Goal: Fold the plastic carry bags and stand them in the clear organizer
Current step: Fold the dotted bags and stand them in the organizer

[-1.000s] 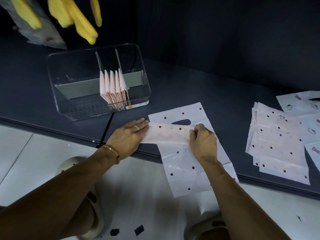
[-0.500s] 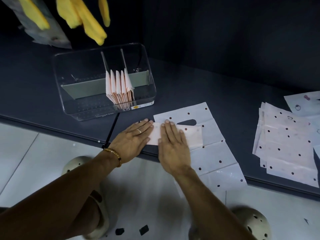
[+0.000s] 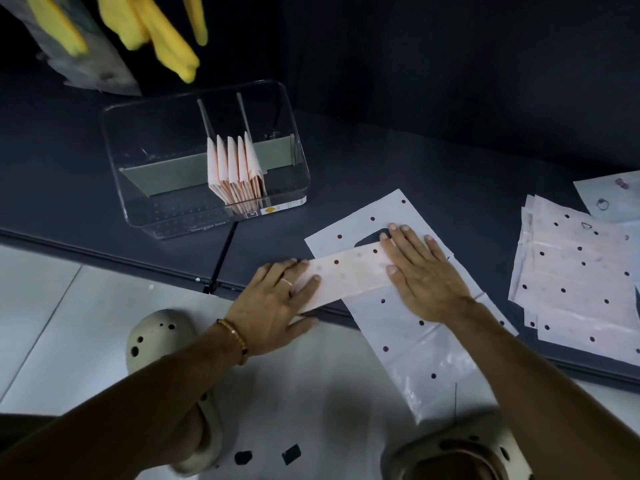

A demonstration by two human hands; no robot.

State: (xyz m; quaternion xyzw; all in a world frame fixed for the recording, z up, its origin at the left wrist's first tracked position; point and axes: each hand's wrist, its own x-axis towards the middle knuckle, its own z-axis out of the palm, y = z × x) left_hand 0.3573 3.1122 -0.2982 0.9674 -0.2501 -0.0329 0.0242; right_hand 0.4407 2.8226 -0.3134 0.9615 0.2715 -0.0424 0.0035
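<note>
Dotted bag (image 3: 408,327) flat on table edge (image 3: 346,161), folded strip (image 3: 349,275) under both palms. Left hand (image 3: 273,306), right hand (image 3: 426,282): fingers straight, slightly apart, pressing. Beyond fingertips, clear organizer (image 3: 204,161) holds 5 folded bags (image 3: 235,171).

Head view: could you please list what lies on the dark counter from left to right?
Clear organizer with folded bags → left hand → folded strip → right hand → stack of unfolded bags.

Likely home: tiled floor (image 3: 52,306), hanging yellow gloves (image 3: 162,32)
</note>
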